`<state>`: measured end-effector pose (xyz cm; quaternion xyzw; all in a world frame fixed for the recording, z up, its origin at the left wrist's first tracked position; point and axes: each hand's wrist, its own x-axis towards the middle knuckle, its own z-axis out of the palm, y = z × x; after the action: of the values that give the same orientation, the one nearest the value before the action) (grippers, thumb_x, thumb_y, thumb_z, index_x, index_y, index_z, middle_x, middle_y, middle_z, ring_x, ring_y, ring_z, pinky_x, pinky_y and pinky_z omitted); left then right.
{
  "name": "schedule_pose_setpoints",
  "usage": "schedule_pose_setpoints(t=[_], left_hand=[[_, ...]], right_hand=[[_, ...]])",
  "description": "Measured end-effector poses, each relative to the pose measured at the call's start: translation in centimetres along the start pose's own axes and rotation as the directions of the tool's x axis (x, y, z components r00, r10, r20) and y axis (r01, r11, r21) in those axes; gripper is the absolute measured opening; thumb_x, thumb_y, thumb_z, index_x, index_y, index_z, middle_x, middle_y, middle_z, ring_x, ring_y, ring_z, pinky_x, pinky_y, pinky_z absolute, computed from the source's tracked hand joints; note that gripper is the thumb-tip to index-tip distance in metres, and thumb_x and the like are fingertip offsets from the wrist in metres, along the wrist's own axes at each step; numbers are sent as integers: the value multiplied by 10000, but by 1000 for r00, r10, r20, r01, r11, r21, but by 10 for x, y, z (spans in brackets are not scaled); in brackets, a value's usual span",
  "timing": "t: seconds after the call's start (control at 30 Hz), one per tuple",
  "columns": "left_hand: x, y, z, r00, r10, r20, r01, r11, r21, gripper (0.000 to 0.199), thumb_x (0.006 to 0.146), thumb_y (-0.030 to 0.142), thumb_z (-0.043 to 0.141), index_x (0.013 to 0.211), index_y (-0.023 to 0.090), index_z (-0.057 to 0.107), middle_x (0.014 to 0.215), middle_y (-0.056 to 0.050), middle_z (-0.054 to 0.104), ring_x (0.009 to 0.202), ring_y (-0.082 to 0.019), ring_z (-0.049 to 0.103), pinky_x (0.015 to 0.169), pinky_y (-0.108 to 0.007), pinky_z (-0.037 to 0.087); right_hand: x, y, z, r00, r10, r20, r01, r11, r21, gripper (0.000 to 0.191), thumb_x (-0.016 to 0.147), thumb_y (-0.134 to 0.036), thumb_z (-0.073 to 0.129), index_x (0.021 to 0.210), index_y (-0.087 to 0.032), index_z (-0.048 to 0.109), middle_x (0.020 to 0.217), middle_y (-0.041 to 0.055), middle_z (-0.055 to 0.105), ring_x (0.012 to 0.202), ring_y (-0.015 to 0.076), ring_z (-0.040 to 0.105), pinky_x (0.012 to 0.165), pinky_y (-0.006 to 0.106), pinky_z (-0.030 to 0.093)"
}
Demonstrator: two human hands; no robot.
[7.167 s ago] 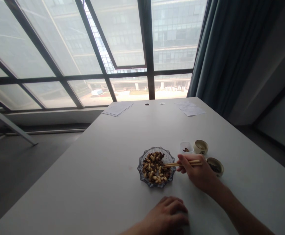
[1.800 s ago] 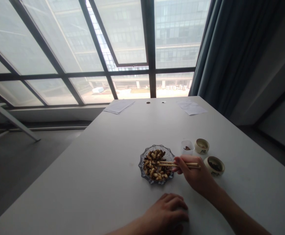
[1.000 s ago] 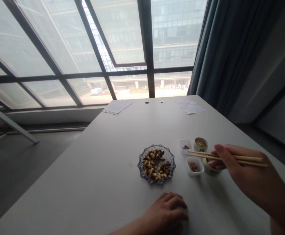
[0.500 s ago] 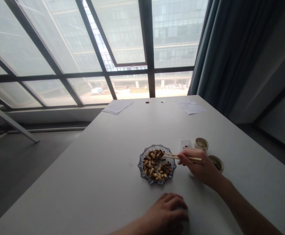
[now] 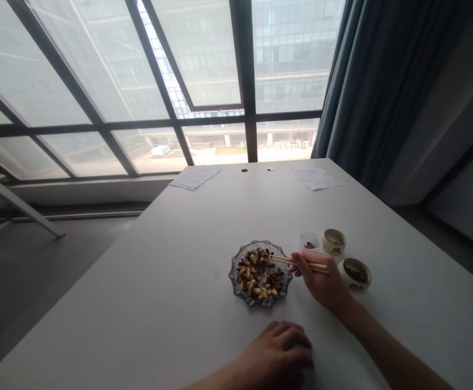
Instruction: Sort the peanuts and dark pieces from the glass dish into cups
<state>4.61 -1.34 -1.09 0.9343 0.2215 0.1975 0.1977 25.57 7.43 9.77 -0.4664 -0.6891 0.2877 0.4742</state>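
Note:
My right hand [image 5: 319, 279] is closed around a pair of wooden chopsticks [image 5: 307, 264]. Their tips reach into the upper right part of a scalloped glass dish [image 5: 233, 284]; whether they pinch a piece is too small to tell. Peanuts in pale shells [image 5: 252, 284] and darker brown pieces [image 5: 276, 279] fill the dish. Below it, my left hand [image 5: 274, 349] rests on the table with loosely bent fingers and holds nothing visible. Just beyond my right hand stand a small clear plastic container [image 5: 309, 236] with dark bits, a ceramic bowl [image 5: 334, 249] and another ceramic bowl [image 5: 360, 286] holding dark pieces.
The white table [image 5: 159, 281] runs toward large windows [image 5: 207, 54]. Papers [image 5: 198, 176] lie at its far left and more papers [image 5: 317, 177] at its far right. A blue curtain [image 5: 366, 92] hangs on the right. Another table [image 5: 20, 203] stands off to the left.
My right hand has shifted slightly down and left, with the chopstick tips lower over the dish. More of the small container and both bowls shows. My left hand has stayed put.

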Motion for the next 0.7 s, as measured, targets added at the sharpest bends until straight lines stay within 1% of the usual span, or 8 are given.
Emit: schedule_pose_setpoints(t=[0.1,0.2,0.27,0.37,0.43,0.5,0.6,0.7], left_hand=[[-1,-1,0,1000,7,-7,-7,1000,-6,222,1050,290,824,1237,274,707,1412,-21,763,1410,-249,673,1251,-365,493],[-1,-2,0,1000,3,22,-3,1000,1,259,1029,278,840,1249,274,703,1414,-26,760,1415,-252,668,1259,-371,490],[-1,-2,0,999,1,38,-1,1000,1,276,1014,266,849,1249,275,704,1406,-30,759,1408,-254,672,1257,-374,495],[-1,-3,0,1000,0,28,0,1000,-11,264,1014,264,843,1237,278,703,1399,-31,761,1400,-260,679,1248,-378,501],[-1,-2,0,1000,-1,26,2,1000,-18,257,1019,267,835,1238,281,702,1396,-35,763,1399,-267,682,1246,-385,502],[-1,-2,-1,999,-5,43,5,1000,-20,262,1016,262,834,1242,283,703,1396,-43,763,1401,-271,681,1246,-391,504],[0,-1,-2,999,-9,53,10,1000,-21,269,1016,256,833,1249,283,701,1408,-45,759,1412,-270,674,1247,-389,503],[-1,-1,-2,1000,-6,24,7,1000,-20,253,1024,262,830,1242,278,702,1401,-34,764,1400,-258,680,1245,-372,501]], right_hand=[[-1,3,2,997,46,-67,-44,999,25,670,1127,-689,556,709,-212,770,716,117,829,622,241,800,617,328,629],[0,1,1,984,111,-139,-101,992,73,690,1089,-755,578,736,-205,802,703,132,831,613,265,820,589,337,655],[0,-5,-3,976,137,-172,-122,988,92,687,1060,-780,613,759,-200,822,707,139,836,623,277,831,596,340,672],[-1,-22,-11,959,170,-227,-144,981,127,640,1016,-773,701,793,-191,844,720,138,847,621,280,837,609,341,686],[-2,-35,-20,939,182,-293,-145,979,143,606,1004,-751,738,825,-184,857,723,132,849,611,280,834,595,344,686],[-2,-46,-32,917,167,-363,-130,984,125,577,1018,-724,740,856,-184,865,737,127,854,619,281,838,586,347,685],[-2,-54,-56,894,96,-437,-102,995,10,524,1051,-672,725,877,-200,870,761,114,861,637,273,844,618,349,692],[3,-51,-80,868,42,-495,-118,985,-123,499,1065,-648,714,878,-211,867,744,94,857,619,257,834,630,340,681]])
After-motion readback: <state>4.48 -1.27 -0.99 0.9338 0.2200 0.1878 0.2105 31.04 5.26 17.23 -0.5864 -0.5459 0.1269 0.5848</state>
